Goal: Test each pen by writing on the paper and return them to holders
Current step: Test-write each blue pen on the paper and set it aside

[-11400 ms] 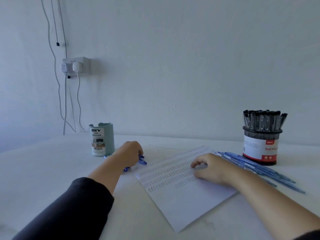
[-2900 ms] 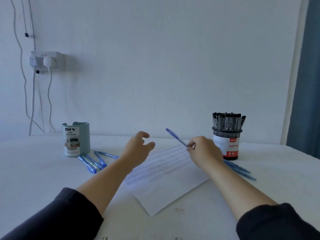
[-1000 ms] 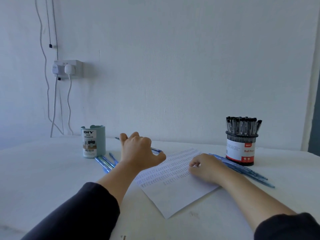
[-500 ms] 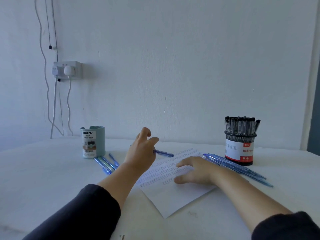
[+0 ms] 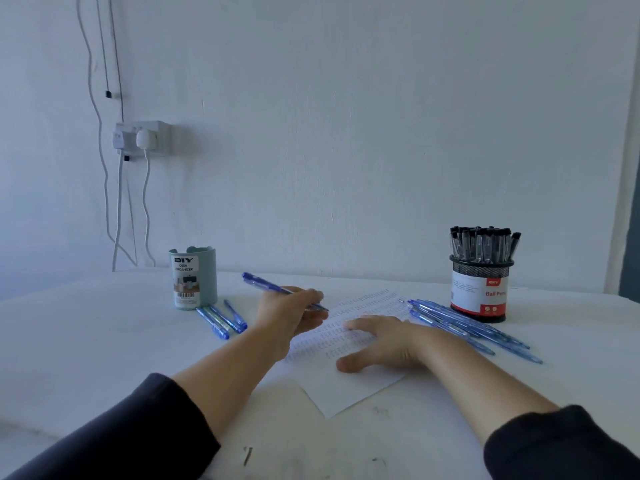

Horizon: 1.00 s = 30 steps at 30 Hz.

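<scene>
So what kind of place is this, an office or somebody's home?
Hard to say; it looks like a plain room with a work table against a bare white wall, a wall socket with cables, and pen holders on top.

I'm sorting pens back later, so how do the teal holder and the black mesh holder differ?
The teal holder has solid walls and shows no pens sticking out; the black mesh holder is packed with black-capped pens. The teal holder stands left of the paper, the black mesh holder right. Both stand upright with labels.
</scene>
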### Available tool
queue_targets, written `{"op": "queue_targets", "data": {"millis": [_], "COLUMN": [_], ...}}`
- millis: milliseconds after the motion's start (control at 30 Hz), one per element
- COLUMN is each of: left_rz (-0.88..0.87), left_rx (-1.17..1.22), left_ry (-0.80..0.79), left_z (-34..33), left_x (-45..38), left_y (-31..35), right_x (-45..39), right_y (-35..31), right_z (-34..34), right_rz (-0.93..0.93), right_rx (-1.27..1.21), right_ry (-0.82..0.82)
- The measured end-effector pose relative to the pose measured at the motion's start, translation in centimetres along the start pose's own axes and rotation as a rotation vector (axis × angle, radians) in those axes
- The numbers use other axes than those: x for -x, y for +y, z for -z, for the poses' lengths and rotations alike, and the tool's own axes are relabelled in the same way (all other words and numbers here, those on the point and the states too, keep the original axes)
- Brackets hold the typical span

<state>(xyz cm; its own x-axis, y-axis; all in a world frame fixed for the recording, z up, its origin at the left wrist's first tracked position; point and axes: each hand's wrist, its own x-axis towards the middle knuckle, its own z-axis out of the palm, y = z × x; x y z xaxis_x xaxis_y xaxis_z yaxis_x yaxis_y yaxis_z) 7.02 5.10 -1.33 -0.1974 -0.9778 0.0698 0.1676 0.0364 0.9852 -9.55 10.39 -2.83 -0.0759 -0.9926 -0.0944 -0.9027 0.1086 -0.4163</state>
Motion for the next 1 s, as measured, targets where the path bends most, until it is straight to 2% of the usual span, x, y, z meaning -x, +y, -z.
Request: {"op": "queue_targets", "data": {"millis": [100,267,533,1000], "left_rz": [0.040,-0.032,-0.072,-0.084], "left_rx": [-0.032,-0.246,-0.419,-0.485], "left_ry": [-0.027,-0.017,0.014,0.056], "left_z": [0.2,0.1,0.2,-0.1], "left_x": [1.5,2.7,3.4,3.6], "left_y": [-0.4,-0.5,-0.7,-0.8], "right_x": [0.0,-0.4,-0.7,-0.7], "right_y": [-0.1,0.4,0.7,0.8], "right_z": [-0.1,0.0,-0.1,-0.1], "right_rz": [0.034,0.031,0.040,0.040], "right_rx": [0.015,-0.023,-0.009,-0.023], "right_ry": [0.019,0.042,0.035,0.031]}}
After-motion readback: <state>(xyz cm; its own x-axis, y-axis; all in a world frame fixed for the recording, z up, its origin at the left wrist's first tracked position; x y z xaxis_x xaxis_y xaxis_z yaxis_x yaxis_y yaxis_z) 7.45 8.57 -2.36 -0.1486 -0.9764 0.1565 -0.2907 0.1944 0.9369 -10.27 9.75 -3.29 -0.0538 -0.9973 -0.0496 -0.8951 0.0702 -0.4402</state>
